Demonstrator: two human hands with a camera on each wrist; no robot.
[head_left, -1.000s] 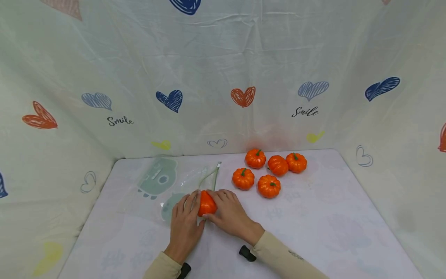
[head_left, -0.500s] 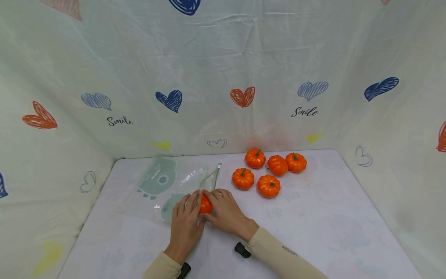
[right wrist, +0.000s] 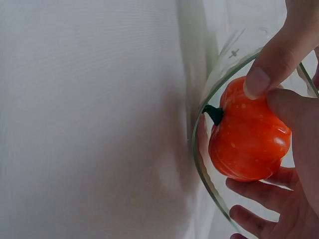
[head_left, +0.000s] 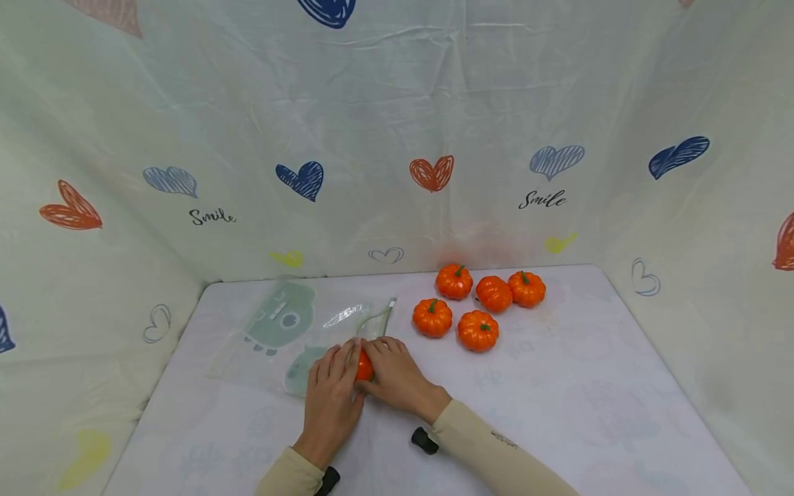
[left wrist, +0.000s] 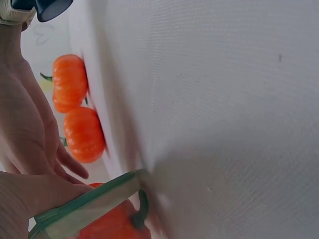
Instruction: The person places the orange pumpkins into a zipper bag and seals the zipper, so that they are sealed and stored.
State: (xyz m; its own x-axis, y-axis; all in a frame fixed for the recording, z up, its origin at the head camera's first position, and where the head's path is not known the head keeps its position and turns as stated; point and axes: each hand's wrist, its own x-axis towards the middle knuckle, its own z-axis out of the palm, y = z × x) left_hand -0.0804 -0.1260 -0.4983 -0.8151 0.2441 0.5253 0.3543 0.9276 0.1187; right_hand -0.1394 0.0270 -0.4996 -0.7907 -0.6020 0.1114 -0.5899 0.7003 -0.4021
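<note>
A clear zip bag (head_left: 298, 319) with green cartoon prints lies on the table, its green-edged mouth (right wrist: 202, 169) spread open. My left hand (head_left: 331, 393) lies over the bag at the mouth, its thumb (left wrist: 35, 196) at the green rim, holding the bag. With my right hand (head_left: 393, 379) I grip a small orange toy pumpkin (right wrist: 249, 134) with a dark green stem, thumb on one side and fingers under the other. The pumpkin sits within the bag's mouth, inside the rim. In the head view both hands cover much of it.
Several more orange pumpkins (head_left: 478, 331) stand at the back right of the white table (head_left: 558, 386). Behind the table hangs a pale curtain (head_left: 384, 89) with printed hearts. A dark wrist-camera mount (head_left: 424, 441) sits under the right forearm.
My right hand has moved left with the pumpkin, further into the bag's mouth, and less of the pumpkin shows. The left hand stays almost where it was; the zip end has shifted slightly.
</note>
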